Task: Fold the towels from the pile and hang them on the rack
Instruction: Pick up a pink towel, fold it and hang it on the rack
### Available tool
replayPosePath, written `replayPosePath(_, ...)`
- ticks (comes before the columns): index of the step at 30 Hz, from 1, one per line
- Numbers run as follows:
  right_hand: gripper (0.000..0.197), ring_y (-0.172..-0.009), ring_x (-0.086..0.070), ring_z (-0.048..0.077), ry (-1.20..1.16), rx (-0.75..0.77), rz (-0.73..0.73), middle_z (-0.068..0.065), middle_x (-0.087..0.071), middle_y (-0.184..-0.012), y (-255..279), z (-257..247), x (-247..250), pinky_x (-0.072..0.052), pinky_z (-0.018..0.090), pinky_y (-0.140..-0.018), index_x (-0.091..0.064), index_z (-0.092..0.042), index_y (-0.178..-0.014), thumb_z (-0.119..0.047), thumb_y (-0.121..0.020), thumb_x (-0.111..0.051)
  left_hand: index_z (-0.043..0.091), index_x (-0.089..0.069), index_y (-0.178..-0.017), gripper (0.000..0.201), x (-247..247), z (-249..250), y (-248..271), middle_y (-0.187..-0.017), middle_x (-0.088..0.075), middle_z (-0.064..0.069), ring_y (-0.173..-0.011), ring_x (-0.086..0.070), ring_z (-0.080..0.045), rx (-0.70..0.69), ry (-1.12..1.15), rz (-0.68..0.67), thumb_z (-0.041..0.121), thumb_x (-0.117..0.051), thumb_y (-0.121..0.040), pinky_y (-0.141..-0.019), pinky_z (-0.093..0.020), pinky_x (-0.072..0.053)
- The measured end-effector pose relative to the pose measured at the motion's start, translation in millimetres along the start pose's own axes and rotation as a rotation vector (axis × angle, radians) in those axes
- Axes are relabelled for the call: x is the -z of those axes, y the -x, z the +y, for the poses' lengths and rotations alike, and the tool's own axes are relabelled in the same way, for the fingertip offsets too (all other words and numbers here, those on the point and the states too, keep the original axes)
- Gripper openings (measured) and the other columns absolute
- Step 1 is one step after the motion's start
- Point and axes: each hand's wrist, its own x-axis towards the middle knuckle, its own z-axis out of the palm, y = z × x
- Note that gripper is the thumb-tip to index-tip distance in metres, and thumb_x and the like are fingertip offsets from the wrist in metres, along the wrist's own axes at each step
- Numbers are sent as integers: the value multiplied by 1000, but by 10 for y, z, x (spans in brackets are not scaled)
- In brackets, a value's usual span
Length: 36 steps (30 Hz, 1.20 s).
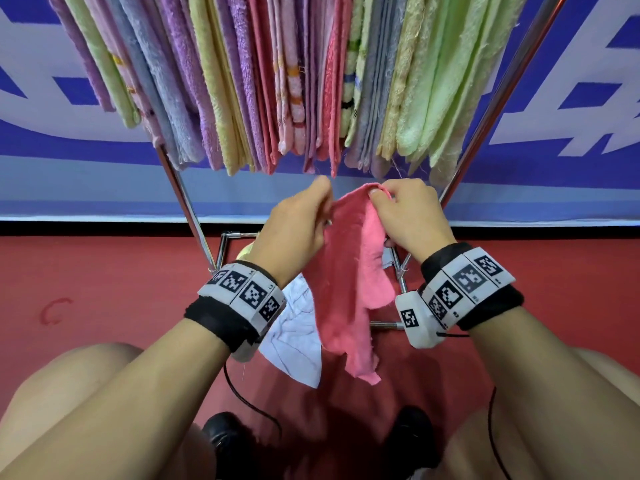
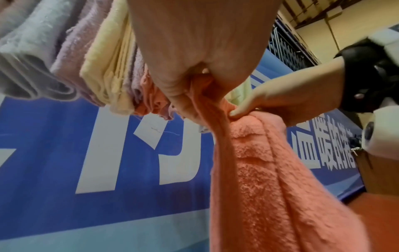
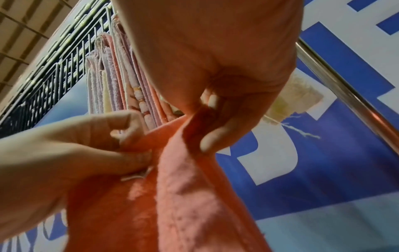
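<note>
A coral-pink towel (image 1: 349, 271) hangs in front of me, held by its top edge just below the rack's hanging towels (image 1: 277, 81). My left hand (image 1: 298, 223) pinches the towel's left upper edge. My right hand (image 1: 405, 213) pinches the right upper corner, thumb on top. In the left wrist view the left hand (image 2: 194, 81) grips bunched pink towel (image 2: 270, 187), and the right hand (image 2: 287, 100) pinches beside it. The right wrist view shows the right hand (image 3: 226, 105) curled round the towel (image 3: 172, 196) edge and the left hand (image 3: 103, 145) gripping next to it.
The rack's metal legs (image 1: 187, 209) slant down to a low frame (image 1: 235, 235) on the red floor. A white patterned towel (image 1: 294, 337) and a yellow one (image 1: 246, 251) lie at the rack's foot. A blue and white banner (image 1: 69, 168) stands behind. My knees fill the lower corners.
</note>
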Motion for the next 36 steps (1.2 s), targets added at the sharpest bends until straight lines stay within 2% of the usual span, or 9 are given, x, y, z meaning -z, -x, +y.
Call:
replayPosePath(5, 28, -56, -73, 30, -364, -132, -96, 21, -72, -87, 31, -93, -62, -60, 33, -51, -72, -13, -107, -7, -97, -46, 20, -69, -93, 21, -64, -16, -3, -89, -64, -1, -86, -62, -27, 18, -114, -43, 7, -54, -86, -80, -43, -51)
replayPosePath(8, 29, -70, -76, 25, -479, -159, -120, 10, -75, -84, 13, -114, -71, -65, 43, -64, -76, -18, -94, -5, -94, -50, 21, -72, -107, 18, -89, 46, 3, -94, -68, 6, -84, -62, -17, 166, 23, -31, 31, -64, -94, -81, -30, -46)
replayPosePath(12, 20, -78, -75, 20, -518, -107, -228, 9, -78, -86, 57, -161, -45, -63, 35, -69, -81, -13, -96, -4, -87, -65, 21, -61, -109, 54, -102, 37, 12, -90, -65, 8, -76, -60, -14, 231, 12, -26, 61, -76, -76, -68, -32, -46)
replayPosePath(17, 18, -96, -75, 33, -442, -1, -267, 21, -77, -92, 105, -156, -80, -60, 53, -87, -82, -10, -94, -16, -82, -71, 16, -49, -100, 53, -90, 17, 24, -83, -65, 4, -75, -63, -18, 203, -39, 13, 52, -78, -73, -62, -29, -45)
replayPosePath(22, 60, -90, -69, 46, -371, 46, -297, 36, -67, -96, 123, -188, -188, -53, 64, -86, -69, 10, -96, -44, -70, -63, 16, -44, -99, 55, -167, 30, 74, -76, -59, 7, -72, -60, -20, 250, -67, 6, 50, -77, -71, -59, -36, -44)
replayPosePath(25, 50, -79, -61, 23, -437, 8, -359, 27, -67, -85, 94, -199, -182, -56, 49, -87, -67, 14, -105, -19, -67, -66, 16, -47, -102, 35, -145, -48, 49, -85, -65, 0, -80, -62, -30, 226, -100, 37, 31, -70, -81, -65, -42, -48)
replayPosePath(29, 16, -89, -76, 22, -433, 32, -292, 19, -78, -92, 107, -153, -91, -61, 49, -89, -80, -8, -102, -7, -87, -76, 17, -61, -101, 12, -106, -44, 14, -86, -72, 1, -81, -66, -24, 213, -25, 64, 24, -60, -91, -75, -41, -51)
replayPosePath(32, 11, -73, -78, 17, -376, 70, -186, 10, -78, -76, 137, -116, -49, -64, 46, -80, -81, -6, -89, -17, -89, -79, 21, -68, -95, 12, -81, -51, -21, -86, -74, 6, -81, -68, -14, 278, 123, 33, 19, -58, -89, -81, -37, -54)
replayPosePath(36, 48, -56, -71, 15, -26, 113, -44, -1, -66, -50, 183, -98, -74, -60, 39, -67, -70, -17, -59, -57, -85, -74, 22, -59, -94, 33, -127, 92, 57, -82, -68, 7, -76, -64, -13, 258, 116, -102, 43, -71, -72, -69, -32, -51)
